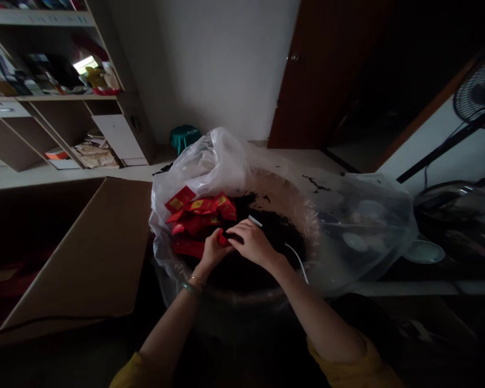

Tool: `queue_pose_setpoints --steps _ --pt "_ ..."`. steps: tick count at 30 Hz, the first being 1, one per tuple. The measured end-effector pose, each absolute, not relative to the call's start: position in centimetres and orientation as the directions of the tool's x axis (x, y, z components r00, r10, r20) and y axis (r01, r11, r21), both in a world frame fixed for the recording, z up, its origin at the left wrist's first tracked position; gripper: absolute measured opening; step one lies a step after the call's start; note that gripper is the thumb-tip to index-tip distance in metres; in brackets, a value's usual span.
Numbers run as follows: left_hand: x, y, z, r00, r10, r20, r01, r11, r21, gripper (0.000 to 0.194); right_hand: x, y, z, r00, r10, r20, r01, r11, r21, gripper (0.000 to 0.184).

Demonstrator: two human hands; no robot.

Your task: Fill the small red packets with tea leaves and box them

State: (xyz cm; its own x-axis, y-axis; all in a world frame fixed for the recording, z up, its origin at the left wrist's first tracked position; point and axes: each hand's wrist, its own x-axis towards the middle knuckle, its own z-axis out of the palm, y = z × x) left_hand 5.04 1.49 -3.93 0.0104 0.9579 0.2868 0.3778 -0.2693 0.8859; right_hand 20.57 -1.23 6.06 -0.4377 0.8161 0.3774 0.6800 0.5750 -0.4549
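Observation:
Over a wide tub [313, 226] lined with clear plastic, my left hand [213, 250] grips a small red packet [223, 238]. My right hand [253, 243] meets it from the other side, its bent fingers closed at the packet's top. Dark loose leaf-like material [285, 231] fills much of the tub beneath both hands. Several red packets with gold labels [200, 206] are heaped at the tub's left. Just past my right knuckles a small white flat piece [255, 221] shows; what it belongs to is hidden. A thin white curved strip [298, 261] lies right of my wrist.
An open cardboard box [84, 258] with red items inside stands at the left. Clear plastic sheeting [347, 237] spreads to the right, near a standing fan [479, 91]. Shelves [64, 98], a green-covered bin [185, 137] and a brown door [319, 75] are behind.

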Motion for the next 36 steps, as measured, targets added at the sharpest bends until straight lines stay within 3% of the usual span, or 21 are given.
queue_pose_setpoints --steps 7,15,18,21,24,27,31,36 --pt "5.3 0.9 -3.0 0.116 0.949 0.294 0.338 -0.316 0.886 0.019 19.1 -1.3 5.1 -0.503 0.852 0.144 0.805 0.523 -0.28 0.018" --pt "5.2 1.1 -2.4 0.147 0.969 0.199 0.219 -0.228 0.949 0.043 20.2 -0.7 4.1 -0.457 0.878 0.144 0.818 0.478 -0.32 0.022" --pt "5.1 1.1 -2.0 0.178 0.979 0.101 0.116 -0.123 0.986 0.044 21.0 -0.3 3.4 -0.411 0.89 0.199 0.802 0.456 -0.386 0.018" --pt "5.0 1.0 -1.7 0.164 0.986 0.032 0.003 -0.033 0.999 0.042 21.5 0.0 2.5 -0.335 0.887 0.318 0.708 0.46 -0.537 0.018" --pt "4.9 1.0 -1.5 0.103 0.995 -0.002 -0.112 0.014 0.994 0.041 21.6 0.0 1.4 -0.159 0.888 0.431 0.574 0.439 -0.691 0.039" --pt "4.8 1.0 -1.5 0.081 0.996 -0.037 -0.199 0.053 0.978 0.04 21.2 0.0 0.3 -0.008 0.914 0.405 0.481 0.359 -0.8 0.053" --pt "4.8 0.9 -1.6 0.097 0.994 -0.051 -0.229 0.072 0.971 0.038 20.4 -0.1 -0.1 0.014 0.953 0.303 0.396 0.273 -0.877 0.031" --pt "4.9 0.9 -1.6 0.095 0.995 -0.038 -0.261 0.062 0.963 0.038 20.1 -0.2 0.4 0.048 0.946 0.32 0.368 0.281 -0.886 0.024"
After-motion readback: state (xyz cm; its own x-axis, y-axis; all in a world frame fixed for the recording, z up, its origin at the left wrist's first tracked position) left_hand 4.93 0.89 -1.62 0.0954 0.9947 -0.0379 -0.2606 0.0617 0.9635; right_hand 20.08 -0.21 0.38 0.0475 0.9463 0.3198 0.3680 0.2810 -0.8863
